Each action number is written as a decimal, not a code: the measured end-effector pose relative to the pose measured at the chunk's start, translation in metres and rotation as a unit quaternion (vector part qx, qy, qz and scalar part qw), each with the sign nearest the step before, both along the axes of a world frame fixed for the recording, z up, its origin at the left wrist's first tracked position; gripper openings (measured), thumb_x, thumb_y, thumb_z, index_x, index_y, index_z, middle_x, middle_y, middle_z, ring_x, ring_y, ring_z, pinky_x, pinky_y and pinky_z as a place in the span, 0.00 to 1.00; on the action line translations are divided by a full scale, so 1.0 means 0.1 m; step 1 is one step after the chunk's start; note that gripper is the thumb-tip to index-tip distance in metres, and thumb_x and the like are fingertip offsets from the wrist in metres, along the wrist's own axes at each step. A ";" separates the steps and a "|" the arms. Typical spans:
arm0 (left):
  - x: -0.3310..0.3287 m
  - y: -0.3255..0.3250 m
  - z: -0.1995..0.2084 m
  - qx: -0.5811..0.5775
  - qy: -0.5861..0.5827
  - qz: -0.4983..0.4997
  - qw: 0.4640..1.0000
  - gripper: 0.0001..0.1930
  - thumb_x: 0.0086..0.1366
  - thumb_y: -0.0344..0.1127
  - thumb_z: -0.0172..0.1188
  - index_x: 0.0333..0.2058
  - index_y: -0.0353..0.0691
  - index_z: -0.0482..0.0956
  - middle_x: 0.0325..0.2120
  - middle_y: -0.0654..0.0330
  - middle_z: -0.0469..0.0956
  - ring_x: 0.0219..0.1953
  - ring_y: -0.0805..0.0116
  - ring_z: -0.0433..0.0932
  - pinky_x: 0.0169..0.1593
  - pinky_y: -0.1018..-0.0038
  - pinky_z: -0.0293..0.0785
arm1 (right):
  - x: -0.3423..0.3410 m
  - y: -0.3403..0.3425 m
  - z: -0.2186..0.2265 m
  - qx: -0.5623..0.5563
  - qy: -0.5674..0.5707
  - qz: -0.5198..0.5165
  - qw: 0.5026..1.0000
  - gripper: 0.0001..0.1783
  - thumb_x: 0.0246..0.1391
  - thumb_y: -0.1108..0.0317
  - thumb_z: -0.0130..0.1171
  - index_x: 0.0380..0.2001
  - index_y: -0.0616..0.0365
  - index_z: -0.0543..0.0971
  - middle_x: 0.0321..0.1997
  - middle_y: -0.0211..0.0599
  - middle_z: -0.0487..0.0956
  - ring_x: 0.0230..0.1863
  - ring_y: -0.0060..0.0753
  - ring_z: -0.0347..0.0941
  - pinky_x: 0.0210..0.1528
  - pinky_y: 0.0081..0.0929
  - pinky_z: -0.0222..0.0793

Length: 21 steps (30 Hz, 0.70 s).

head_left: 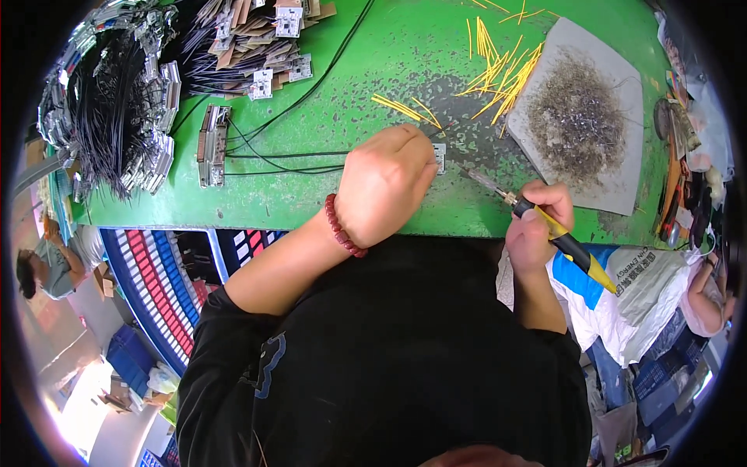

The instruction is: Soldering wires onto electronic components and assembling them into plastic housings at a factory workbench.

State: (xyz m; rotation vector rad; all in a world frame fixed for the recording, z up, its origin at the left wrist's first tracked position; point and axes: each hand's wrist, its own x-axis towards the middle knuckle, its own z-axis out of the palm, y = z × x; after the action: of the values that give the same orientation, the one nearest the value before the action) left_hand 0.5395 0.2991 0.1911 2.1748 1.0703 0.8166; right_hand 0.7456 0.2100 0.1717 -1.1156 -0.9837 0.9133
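My left hand (389, 177) rests low over the green bench, its fingers curled and closed, fingertips hidden beneath it. Just past its right side shows a small white circuit board (440, 158). Thin black wires (292, 170) run from under this hand leftward to a silvery block-shaped part (212, 146). In my right hand (541, 226) is a yellow and black soldering iron (576, 251), gripped like a pen. Its tip points up and left toward the board, a short gap away from it.
Loose yellow wires (498, 74) lie beyond my hands. At right sits a grey slab (572, 43) covered in dark solder scraps. Bundles of silvery parts with black wires (117, 101) and stacked boards with wires (257, 47) fill the far left. Tools (675, 179) line the right edge.
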 end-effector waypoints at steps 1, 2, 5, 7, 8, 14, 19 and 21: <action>0.01 0.00 0.00 0.005 0.003 0.002 1.000 0.05 0.52 0.23 0.63 0.26 0.35 0.75 0.27 0.55 0.76 0.31 0.54 0.77 0.35 0.66 0.74 | 0.00 -0.01 -0.01 -0.004 -0.008 -0.001 1.000 0.13 0.49 0.67 0.62 0.33 0.61 0.70 0.25 0.27 0.67 0.26 0.16 0.58 0.29 0.18 0.51; 0.01 0.01 0.00 0.003 0.002 0.002 1.000 0.05 0.52 0.23 0.63 0.26 0.35 0.75 0.27 0.55 0.76 0.31 0.54 0.77 0.35 0.66 0.74 | 0.00 -0.02 -0.01 -0.007 -0.017 -0.003 1.000 0.13 0.49 0.67 0.62 0.33 0.61 0.70 0.25 0.28 0.67 0.26 0.16 0.57 0.28 0.18 0.51; 0.00 0.01 0.01 0.001 0.018 -0.002 1.000 0.05 0.52 0.24 0.63 0.26 0.35 0.75 0.28 0.55 0.76 0.31 0.54 0.77 0.35 0.65 0.74 | -0.04 -0.02 0.00 -0.008 -0.053 0.011 0.999 0.12 0.50 0.66 0.62 0.32 0.61 0.70 0.25 0.28 0.68 0.25 0.16 0.58 0.28 0.18 0.51; 0.01 0.02 0.00 0.007 0.004 -0.001 1.000 0.05 0.52 0.24 0.63 0.26 0.35 0.75 0.28 0.55 0.77 0.31 0.54 0.77 0.35 0.65 0.75 | -0.04 -0.01 0.02 -0.008 -0.055 0.014 0.998 0.13 0.51 0.66 0.63 0.32 0.61 0.70 0.25 0.28 0.68 0.25 0.16 0.58 0.28 0.18 0.52; 0.02 0.02 0.00 0.005 0.004 -0.002 1.000 0.05 0.52 0.24 0.63 0.26 0.35 0.75 0.28 0.55 0.77 0.31 0.54 0.77 0.35 0.65 0.75 | -0.03 -0.01 0.04 -0.014 -0.062 0.021 0.998 0.13 0.51 0.66 0.63 0.32 0.61 0.71 0.25 0.28 0.68 0.25 0.17 0.58 0.28 0.18 0.52; 0.02 0.03 0.00 0.010 0.007 0.002 1.000 0.05 0.52 0.24 0.63 0.26 0.36 0.75 0.29 0.55 0.77 0.31 0.54 0.77 0.34 0.65 0.75 | -0.02 0.01 0.04 -0.014 -0.085 0.040 0.995 0.12 0.50 0.69 0.63 0.33 0.62 0.72 0.26 0.30 0.70 0.25 0.17 0.60 0.27 0.19 0.54; 0.01 0.03 0.00 0.012 0.013 -0.003 1.000 0.05 0.51 0.24 0.63 0.26 0.37 0.75 0.29 0.56 0.76 0.31 0.55 0.77 0.33 0.65 0.75 | -0.01 0.02 0.05 -0.011 -0.107 0.048 0.993 0.11 0.50 0.70 0.62 0.33 0.63 0.72 0.26 0.31 0.70 0.25 0.18 0.61 0.27 0.19 0.55; 0.01 0.03 0.00 0.014 0.012 -0.001 1.000 0.05 0.51 0.24 0.63 0.26 0.37 0.75 0.29 0.56 0.76 0.30 0.55 0.77 0.33 0.65 0.75 | -0.02 0.01 0.04 -0.027 -0.099 0.058 0.993 0.11 0.49 0.70 0.62 0.33 0.63 0.72 0.27 0.31 0.70 0.26 0.18 0.61 0.28 0.18 0.55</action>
State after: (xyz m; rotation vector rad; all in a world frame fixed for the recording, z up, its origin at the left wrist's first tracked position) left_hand 0.5402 0.3018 0.1906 2.2137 1.0742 0.8100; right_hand 0.7441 0.2113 0.1760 -1.2221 -1.2032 0.9402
